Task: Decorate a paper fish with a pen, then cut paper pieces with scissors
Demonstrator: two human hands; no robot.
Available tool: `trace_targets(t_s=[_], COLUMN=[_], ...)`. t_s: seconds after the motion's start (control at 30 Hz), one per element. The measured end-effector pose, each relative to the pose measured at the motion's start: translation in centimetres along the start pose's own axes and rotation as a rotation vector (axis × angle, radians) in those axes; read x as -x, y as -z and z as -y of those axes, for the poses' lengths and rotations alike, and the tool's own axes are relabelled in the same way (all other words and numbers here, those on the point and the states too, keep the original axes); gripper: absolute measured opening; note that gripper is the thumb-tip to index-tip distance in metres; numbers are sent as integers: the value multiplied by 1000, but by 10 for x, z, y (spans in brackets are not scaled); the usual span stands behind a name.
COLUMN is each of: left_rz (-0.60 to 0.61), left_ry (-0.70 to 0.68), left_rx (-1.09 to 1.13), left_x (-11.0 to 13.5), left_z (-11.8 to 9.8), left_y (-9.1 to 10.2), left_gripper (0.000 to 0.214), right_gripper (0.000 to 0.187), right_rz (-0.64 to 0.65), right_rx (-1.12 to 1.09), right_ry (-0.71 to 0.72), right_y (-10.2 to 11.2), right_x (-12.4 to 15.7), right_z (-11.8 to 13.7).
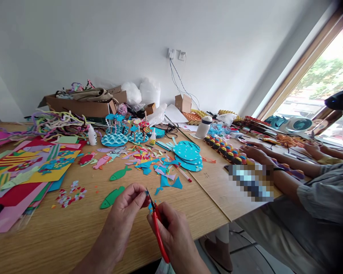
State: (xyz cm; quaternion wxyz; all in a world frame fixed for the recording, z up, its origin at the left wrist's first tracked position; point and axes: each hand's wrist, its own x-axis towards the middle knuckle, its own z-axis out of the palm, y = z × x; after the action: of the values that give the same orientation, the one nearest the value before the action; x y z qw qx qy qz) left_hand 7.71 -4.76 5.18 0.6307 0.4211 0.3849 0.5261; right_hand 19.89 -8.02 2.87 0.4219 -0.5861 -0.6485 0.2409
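Note:
My right hand [174, 228] grips a pair of red-handled scissors [159, 238], their dark blades pointing up and away from me. Pinched between the fingertips of my left hand [128, 213] is a small piece of blue paper [150, 207], mostly hidden by the fingers and the blades. The blade tips are right beside my left fingertips. Just beyond my left hand a green paper fish [111, 198] lies on the table, partly covered by it. A second green paper fish [120, 173] rests farther back.
Coloured paper scraps [148, 160], tiny paper bits [71, 195] and blue paper discs [188, 150] cover the middle. Paper sheets [14, 190] are stacked at left. A thin stick [208, 196] lies diagonally. At right, another person's hands [255, 152] handle a colourful folded strip [225, 150].

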Motion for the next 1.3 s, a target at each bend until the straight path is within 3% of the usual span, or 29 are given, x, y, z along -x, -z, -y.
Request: trace_targets(t_s=[0.57,0.7,0.9,1.1,1.3], left_rz=[-2,-10,-5,10,16], left_ry=[71,97,104,126,127], left_rx=[-59,-39,-44,-167,-292], left_x=[-3,-8,-16,-24,-32], left_z=[-12,-12,-18,-25,-34], left_y=[3,11,25,34,42], left_gripper=[16,20,19,16,16], right_gripper=[30,29,21,23,21], right_rz=[47,83,246,371,415], right_rx=[77,240,770,905,967], right_ry=[-6,-67,-182,-200,-216], right_y=[4,20,59,73,76], right_x=[-1,-7,-21,-31,-35], right_z=[-3,-6,-22,-34,-35])
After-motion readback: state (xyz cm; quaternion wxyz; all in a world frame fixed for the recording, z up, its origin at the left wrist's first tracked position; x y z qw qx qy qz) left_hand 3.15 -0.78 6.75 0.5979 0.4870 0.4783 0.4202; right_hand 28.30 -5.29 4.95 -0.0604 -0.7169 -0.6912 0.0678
